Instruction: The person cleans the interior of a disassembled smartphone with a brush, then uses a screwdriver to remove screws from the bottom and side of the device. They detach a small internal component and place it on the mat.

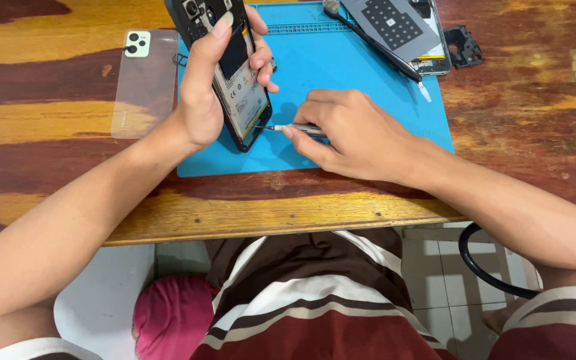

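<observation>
Surface: wooden table (55,127), worn varnish in dark red-brown and yellow streaks, front edge running across the lower middle of the view. Below the edge: pale floor tiles (435,267), a pink cushion-like object (171,313) at lower left, and a black cable loop (481,267) at lower right. The person's striped maroon, brown and white garment fills the bottom centre.

On the table, left: a clear phone back cover (143,83) with a pale green camera block at its top corner, lying flat, just beside the left edge of a blue work mat (368,100). The mat lies square on the table, with a ridged strip along its far edge.

Left hand (211,80): closed around an opened phone (235,67), thumb along one long side, fingers wrapped over the other. The phone is tilted up, its lower end resting on the mat, with battery and internal boards facing the camera.

Right hand (355,133): fingers pinched on a small screwdriver (298,128) with a metal shaft. The tip meets the lower edge of the phone; the heel of the hand rests on the mat.

Far right of the mat: a grey panel (391,23) with a dark dotted square, lying over another flat part, a slim dark tool (381,47) with a pale tip beside it. A small black frame piece (463,45) lies on the bare wood.
</observation>
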